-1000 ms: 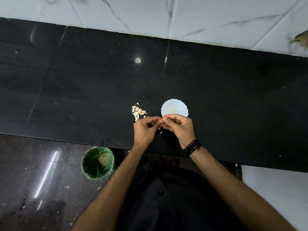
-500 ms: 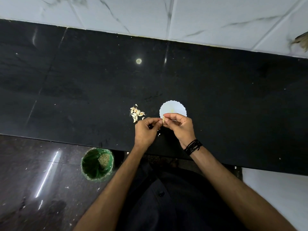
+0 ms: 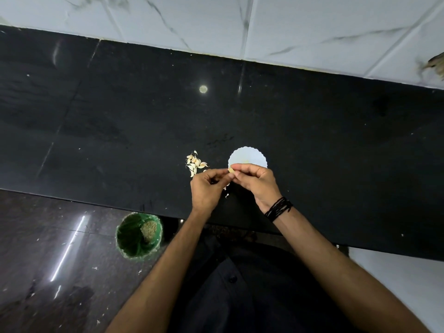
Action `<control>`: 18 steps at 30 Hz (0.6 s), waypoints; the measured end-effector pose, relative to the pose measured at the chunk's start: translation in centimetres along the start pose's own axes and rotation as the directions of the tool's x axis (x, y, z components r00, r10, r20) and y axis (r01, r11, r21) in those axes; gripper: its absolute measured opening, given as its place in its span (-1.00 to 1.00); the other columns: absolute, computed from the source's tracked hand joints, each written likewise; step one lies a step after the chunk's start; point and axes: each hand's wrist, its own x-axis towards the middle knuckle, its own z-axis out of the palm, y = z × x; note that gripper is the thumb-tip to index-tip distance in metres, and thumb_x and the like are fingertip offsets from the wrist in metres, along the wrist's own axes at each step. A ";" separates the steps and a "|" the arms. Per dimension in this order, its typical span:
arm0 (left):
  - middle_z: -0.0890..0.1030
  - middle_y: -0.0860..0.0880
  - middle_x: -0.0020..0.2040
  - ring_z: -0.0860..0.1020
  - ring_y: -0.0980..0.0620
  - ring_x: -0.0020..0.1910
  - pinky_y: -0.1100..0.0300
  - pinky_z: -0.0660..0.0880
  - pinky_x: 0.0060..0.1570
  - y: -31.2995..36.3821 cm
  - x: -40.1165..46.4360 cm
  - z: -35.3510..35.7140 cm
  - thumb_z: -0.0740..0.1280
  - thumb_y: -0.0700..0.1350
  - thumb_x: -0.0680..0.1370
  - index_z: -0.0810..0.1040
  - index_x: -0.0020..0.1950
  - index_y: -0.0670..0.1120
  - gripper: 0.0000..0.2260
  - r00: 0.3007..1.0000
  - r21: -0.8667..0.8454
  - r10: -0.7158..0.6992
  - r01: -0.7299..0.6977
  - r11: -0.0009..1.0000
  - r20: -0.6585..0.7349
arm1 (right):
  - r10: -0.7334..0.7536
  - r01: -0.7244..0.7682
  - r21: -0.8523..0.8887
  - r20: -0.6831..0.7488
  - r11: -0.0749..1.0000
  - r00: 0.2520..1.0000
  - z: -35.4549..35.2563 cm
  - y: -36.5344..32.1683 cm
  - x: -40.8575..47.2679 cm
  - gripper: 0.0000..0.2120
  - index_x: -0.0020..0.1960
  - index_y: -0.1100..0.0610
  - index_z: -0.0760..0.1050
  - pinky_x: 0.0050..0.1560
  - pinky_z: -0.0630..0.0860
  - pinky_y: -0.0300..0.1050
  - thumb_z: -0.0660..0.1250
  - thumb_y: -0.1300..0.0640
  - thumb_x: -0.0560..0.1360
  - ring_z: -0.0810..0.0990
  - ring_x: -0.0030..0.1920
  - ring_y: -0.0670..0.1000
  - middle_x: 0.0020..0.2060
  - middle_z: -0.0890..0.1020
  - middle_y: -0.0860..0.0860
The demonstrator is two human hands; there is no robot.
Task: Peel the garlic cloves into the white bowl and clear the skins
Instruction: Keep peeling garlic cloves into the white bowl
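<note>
I hold one small pale garlic clove (image 3: 231,169) between my two hands: the right hand (image 3: 255,182) pinches it with curled fingers, and the left hand (image 3: 207,186) pinches at its skin from the left. The white round bowl with scalloped rim (image 3: 247,156) lies directly above the clove in the frame, nearer to the right hand. The unpeeled cloves (image 3: 195,162) lie on the black table (image 3: 120,116), left of the bowl.

Garlic clove (image 3: 231,169) now barer between fingertips.

Green bin (image 3: 138,236) on dark floor (image 3: 48,236) below black countertop (image 3: 120,116).
</note>
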 end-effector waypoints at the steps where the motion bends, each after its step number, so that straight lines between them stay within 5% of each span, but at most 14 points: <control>1: 0.74 -0.02 -0.17 0.71 -0.03 -0.13 -0.05 0.65 0.05 0.0 -0.1 0.0 0.55 -0.17 0.46 0.73 0.06 -0.10 -0.81 1.000 -0.023 -0.005 0.005 1.000 -0.004 | -0.003 0.003 -0.002 0.006 1.000 1.000 0.0 -0.1 -0.1 -0.81 0.02 0.20 0.66 0.13 0.63 -0.13 0.37 0.42 0.53 0.71 0.01 0.01 -0.04 0.72 0.09; 5: 0.71 -0.07 -0.13 0.69 -0.07 -0.11 0.01 0.64 0.07 -0.1 0.1 -0.1 0.52 -0.24 0.48 0.66 0.23 -0.07 -0.68 0.997 -0.036 0.066 -0.064 0.997 0.051 | 0.014 -0.014 0.006 0.010 1.000 1.000 0.0 0.0 -0.1 -0.80 0.05 0.24 0.65 0.08 0.64 -0.18 0.34 0.45 0.53 0.71 -0.03 -0.02 -0.05 0.72 0.09; 18: 0.66 0.04 -0.29 0.60 0.14 -0.31 0.21 0.57 -0.21 0.4 0.2 0.4 0.39 -0.16 0.60 0.67 -0.04 -0.13 -0.91 0.997 0.095 0.065 -0.068 0.993 0.036 | -0.077 0.080 0.030 -0.077 0.996 0.994 0.2 -0.3 -0.6 -0.87 0.06 0.24 0.66 0.04 0.64 -0.15 0.43 0.33 0.52 0.72 0.01 0.07 0.02 0.71 0.19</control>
